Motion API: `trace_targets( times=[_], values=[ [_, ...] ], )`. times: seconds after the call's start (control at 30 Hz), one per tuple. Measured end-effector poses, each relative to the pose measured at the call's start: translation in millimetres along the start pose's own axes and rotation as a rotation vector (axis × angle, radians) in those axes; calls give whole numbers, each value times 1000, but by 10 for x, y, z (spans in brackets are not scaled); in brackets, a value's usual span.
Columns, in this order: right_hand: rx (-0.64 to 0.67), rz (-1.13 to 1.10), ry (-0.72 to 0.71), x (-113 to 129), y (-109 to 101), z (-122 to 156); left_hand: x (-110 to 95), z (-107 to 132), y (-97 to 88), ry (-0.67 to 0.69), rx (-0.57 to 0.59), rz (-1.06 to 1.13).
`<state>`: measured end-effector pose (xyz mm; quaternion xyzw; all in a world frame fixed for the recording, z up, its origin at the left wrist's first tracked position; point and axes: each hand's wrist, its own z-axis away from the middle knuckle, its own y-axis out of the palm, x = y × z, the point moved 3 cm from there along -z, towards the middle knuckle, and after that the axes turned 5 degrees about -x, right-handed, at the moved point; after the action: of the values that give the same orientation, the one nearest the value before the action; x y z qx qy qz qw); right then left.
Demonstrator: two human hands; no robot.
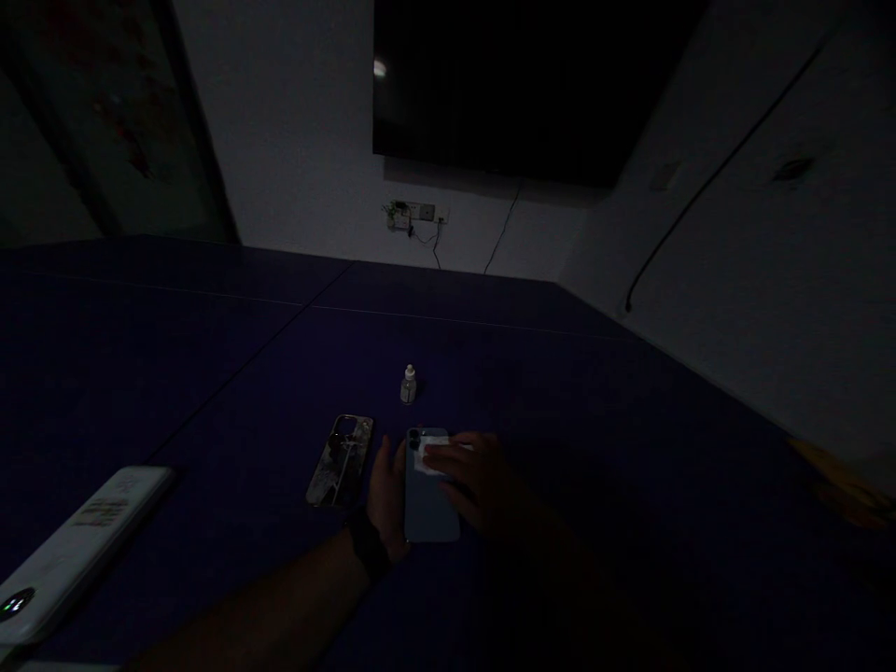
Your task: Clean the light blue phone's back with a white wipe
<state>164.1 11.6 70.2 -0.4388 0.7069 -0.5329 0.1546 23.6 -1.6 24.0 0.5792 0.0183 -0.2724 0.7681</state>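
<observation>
My left hand [385,495] holds a bluish-grey phone [432,513] along its nine o'clock side, and the phone sits straight in front of me over the purple-blue desk [252,551], back face up, its camera lenses at the eleven o'clock corner. My right hand [483,481] comes in from four o'clock, fingers laid across a small white wipe [425,459] on the upper part of that back; in such dim light I cannot tell whether they pinch the wipe or only press it. I wear a dark band [368,544] on my left wrist. Taking the phone as the centre of the dial, a small clear bottle [408,388] with a white cap stands upright between eleven and twelve, just beyond the phone's top edge. A patterned phone case [342,464] lies flat near ten o'clock, beside my left hand and apart from it. Well away, between eight and nine, rests a long white device [84,541] with a lit round display. Far off at twelve, wall sockets [416,213] carry plugs and cables, and above them, towards one o'clock, hangs a big black screen [518,84].
</observation>
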Motion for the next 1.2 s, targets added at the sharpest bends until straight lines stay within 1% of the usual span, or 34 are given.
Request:
trace_targets(
  times=[0.07,0.2,0.3,0.37,0.5,0.6,0.73,0.83,0.9,0.97,1.1,1.13,1.2],
  values=[
    [-26,-26,7,-68,15,23,-13,18,13,13,-23,-16],
    [-71,-119,-66,-146,17,87,-101,43,58,37,-39,-43],
    [-124,-93,-85,-176,9,114,-199,28,83,96,-66,-49],
    [-135,-62,-125,-141,33,107,-237,9,93,106,-78,-53],
    [-58,-41,-220,8,135,47,-254,-30,89,112,-72,-35],
    [-25,-29,-187,9,149,18,-245,-45,78,108,-55,-29],
    [-34,-92,-129,-113,76,52,-227,-34,69,117,-84,-30],
    [-6,-189,-212,-95,73,59,-214,-18,70,129,-93,-30],
    [17,-196,-268,-45,111,40,-209,-15,71,119,-83,-31],
    [0,-158,-247,-33,149,20,-212,-20,66,114,-80,-40],
    [-93,-114,-127,-134,135,60,-228,-34,52,148,-119,-67],
    [-95,-120,-121,-153,123,77,-226,-35,51,151,-125,-68],
    [-76,-145,-164,-143,107,93,-215,-29,52,138,-124,-66]
  ],
)
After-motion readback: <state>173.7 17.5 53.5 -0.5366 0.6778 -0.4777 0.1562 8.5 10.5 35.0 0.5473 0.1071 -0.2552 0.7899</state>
